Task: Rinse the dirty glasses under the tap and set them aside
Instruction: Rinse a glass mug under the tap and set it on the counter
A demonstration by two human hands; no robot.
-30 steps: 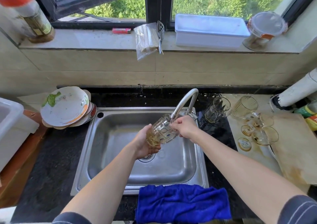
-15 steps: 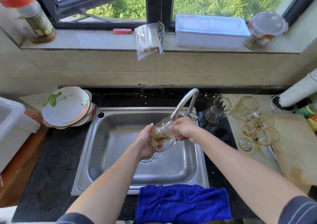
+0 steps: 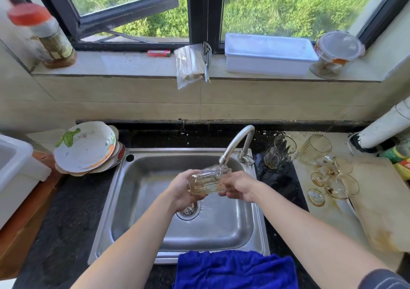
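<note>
A clear glass mug (image 3: 207, 180) with brownish residue lies on its side over the steel sink (image 3: 142, 200), just under the spout of the curved tap (image 3: 238, 143). My left hand (image 3: 182, 191) grips its base end and my right hand (image 3: 238, 185) grips its mouth end. To the right of the tap a glass mug (image 3: 280, 152) and a tumbler (image 3: 316, 148) stand on the counter. Stained stemmed glasses (image 3: 332, 183) lie tipped beside them.
Stacked plates (image 3: 85, 148) lean at the sink's left. A blue cloth (image 3: 235, 270) hangs over the sink's front edge. A wooden board (image 3: 381, 202) lies at the right, a white tub (image 3: 15, 169) at the left. The sill holds a white box (image 3: 269, 55) and jars.
The mug has been turned from tilted mouth-up under the spout to lying nearly level, and both hands have shifted slightly lower over the drain.
</note>
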